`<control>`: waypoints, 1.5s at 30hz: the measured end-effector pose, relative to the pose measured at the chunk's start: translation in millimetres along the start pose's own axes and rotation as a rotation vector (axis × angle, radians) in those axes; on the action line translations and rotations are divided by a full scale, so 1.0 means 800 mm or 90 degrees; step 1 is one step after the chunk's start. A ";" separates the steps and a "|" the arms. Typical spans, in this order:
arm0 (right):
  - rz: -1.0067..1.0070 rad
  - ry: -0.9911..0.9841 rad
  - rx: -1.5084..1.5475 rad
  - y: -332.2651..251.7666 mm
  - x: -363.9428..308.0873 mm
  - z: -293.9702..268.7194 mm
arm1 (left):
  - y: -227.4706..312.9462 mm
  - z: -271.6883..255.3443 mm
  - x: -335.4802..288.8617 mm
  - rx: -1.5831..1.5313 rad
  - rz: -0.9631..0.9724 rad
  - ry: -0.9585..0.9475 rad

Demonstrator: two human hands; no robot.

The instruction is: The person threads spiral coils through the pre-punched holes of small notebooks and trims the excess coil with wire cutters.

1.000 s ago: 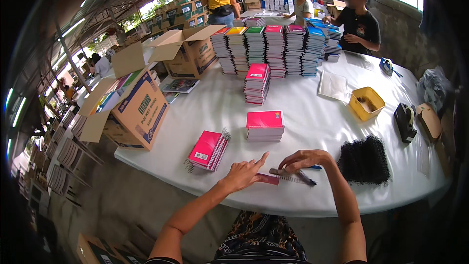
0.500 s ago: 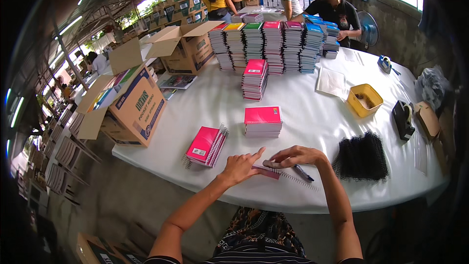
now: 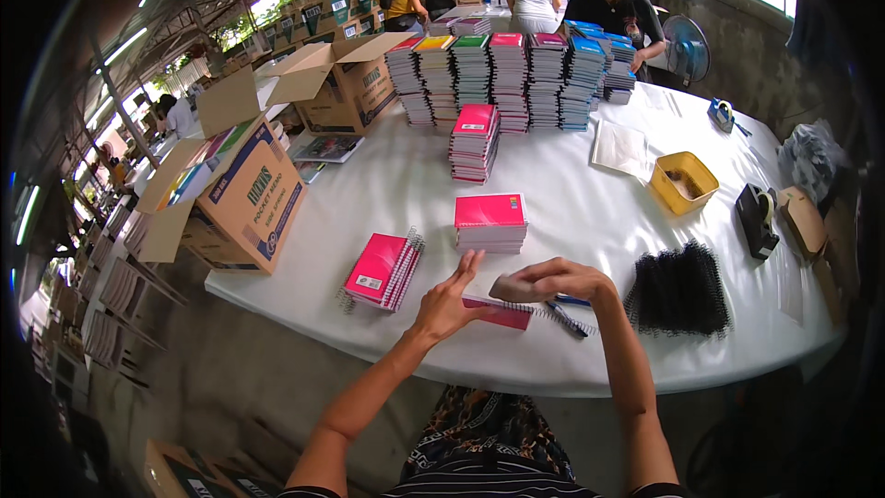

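A small pink-covered notebook (image 3: pixel 498 314) lies near the table's front edge, between my hands. A thin wire coil (image 3: pixel 553 310) runs along its far edge and sticks out past its right end. My left hand (image 3: pixel 449 304) is at the notebook's left end, fingers stretched apart and thumb reaching to the cover. Just above the coil, my right hand (image 3: pixel 562 278) grips a grey-brown block (image 3: pixel 513 290), whose exact kind I cannot make out. A dark pen (image 3: pixel 567 321) and a blue pen (image 3: pixel 573 301) lie beneath and beside the right hand.
Pink notebooks with loose coils (image 3: pixel 380 272) lie at left, a pink stack (image 3: pixel 490 224) ahead. Behind are tall coloured notebook stacks (image 3: pixel 508 83). Black coils (image 3: pixel 680 290), a yellow tub (image 3: pixel 683 183) and a tape dispenser (image 3: pixel 758 221) are at right; an open carton (image 3: pixel 244 198) is at left.
My right hand has raised the block slightly off the coil, and more of the pink cover shows. My left fingers have spread and point farther away from me. The view has shifted slightly.
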State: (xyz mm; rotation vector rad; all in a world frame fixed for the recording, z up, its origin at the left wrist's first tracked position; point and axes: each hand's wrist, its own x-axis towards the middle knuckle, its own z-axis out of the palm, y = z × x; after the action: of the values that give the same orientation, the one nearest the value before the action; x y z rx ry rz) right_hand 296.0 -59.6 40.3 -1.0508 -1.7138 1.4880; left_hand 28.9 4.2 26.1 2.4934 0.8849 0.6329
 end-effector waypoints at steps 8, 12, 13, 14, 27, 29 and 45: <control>0.073 0.038 -0.085 -0.023 0.008 0.014 | -0.034 0.043 -0.017 -0.292 -0.071 0.107; 0.120 0.012 -0.196 -0.008 0.013 -0.001 | -0.033 0.062 -0.014 -0.312 -0.054 0.143; -0.002 0.011 -0.037 0.012 0.008 -0.010 | -0.030 0.068 -0.011 -0.342 -0.072 0.151; 0.003 0.088 0.039 0.020 -0.001 -0.009 | -0.024 0.064 -0.013 -0.359 -0.077 0.156; -0.012 0.042 0.087 0.000 -0.001 0.000 | -0.017 0.066 -0.016 -0.431 -0.083 0.132; 0.042 0.040 -0.038 0.000 0.002 0.004 | -0.019 0.067 -0.017 -0.441 -0.090 0.126; 0.192 0.044 -0.218 -0.048 0.017 0.017 | -0.022 0.057 -0.015 -0.399 -0.091 0.079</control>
State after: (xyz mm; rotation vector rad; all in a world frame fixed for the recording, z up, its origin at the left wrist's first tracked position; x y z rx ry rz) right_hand 271.6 -55.6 75.4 -1.5806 -1.8639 1.3393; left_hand 37.1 -1.6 -23.1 1.8336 0.7521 0.8658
